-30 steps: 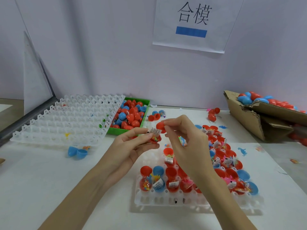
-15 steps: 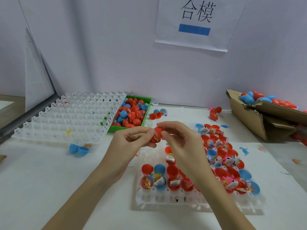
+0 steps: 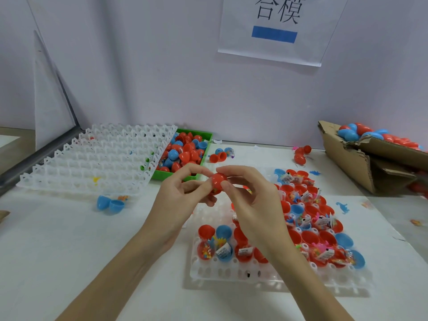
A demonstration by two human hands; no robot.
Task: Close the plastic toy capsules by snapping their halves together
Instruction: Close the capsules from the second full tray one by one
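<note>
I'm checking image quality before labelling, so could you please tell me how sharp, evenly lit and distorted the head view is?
Head view: soft, even light with faint shadows under both forearms; the red capsule between left hand and right hand is fairly sharp; the cardboard box smears at the right edge; wide-angle bending shows along the borders.

Two hands, left point(image 3: 183, 200) and right point(image 3: 252, 205), showed. Two white trays point(image 3: 92, 163) point(image 3: 254, 274), one green bin point(image 3: 206, 137) and one cardboard box point(image 3: 347, 158) stood there.

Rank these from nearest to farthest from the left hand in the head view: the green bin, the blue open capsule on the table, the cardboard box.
From the left hand:
1. green bin, just behind it.
2. blue open capsule, on its left.
3. cardboard box, far right.
</note>
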